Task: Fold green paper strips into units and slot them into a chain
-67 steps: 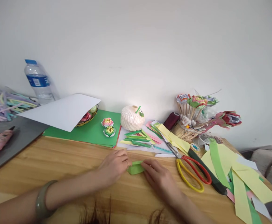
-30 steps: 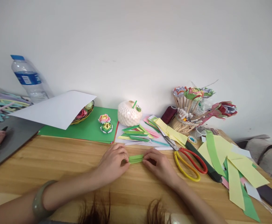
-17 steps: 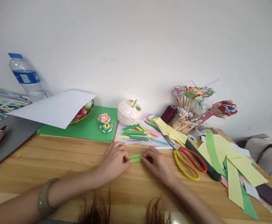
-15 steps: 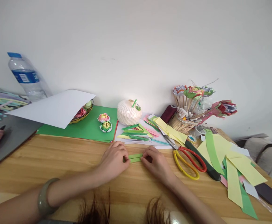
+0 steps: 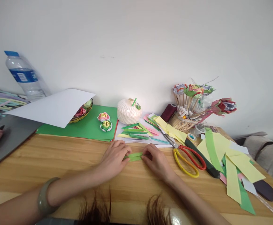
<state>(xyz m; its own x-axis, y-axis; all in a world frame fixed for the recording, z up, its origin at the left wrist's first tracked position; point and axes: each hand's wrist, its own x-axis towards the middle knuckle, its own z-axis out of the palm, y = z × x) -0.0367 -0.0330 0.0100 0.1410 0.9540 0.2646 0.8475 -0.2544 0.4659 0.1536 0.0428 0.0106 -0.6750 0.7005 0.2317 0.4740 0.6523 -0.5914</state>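
A light green paper strip (image 5: 135, 156) with a lengthwise crease stretches between my two hands, just over the wooden table. My left hand (image 5: 116, 157) pinches its left end between thumb and fingers. The right end is pinched by my right hand (image 5: 156, 162). Behind the hands lies a pile of folded green, yellow and pink paper strips (image 5: 136, 131) on white sheets. Scissors (image 5: 190, 161) with one red and one yellow handle rest to the right of my right hand.
Two folded paper flowers (image 5: 105, 122) sit on green sheets (image 5: 89, 129), left of a white textured round ornament (image 5: 129, 111). A jar of paper flowers on sticks (image 5: 183, 120), a maroon thread spool (image 5: 168, 112) and paper offcuts (image 5: 233, 179) are at right. A water bottle (image 5: 24, 76) stands at left.
Both hands keep hold of the green strip in nearly the same place. The strip's crease looks less open than before. The whole view has shifted slightly.
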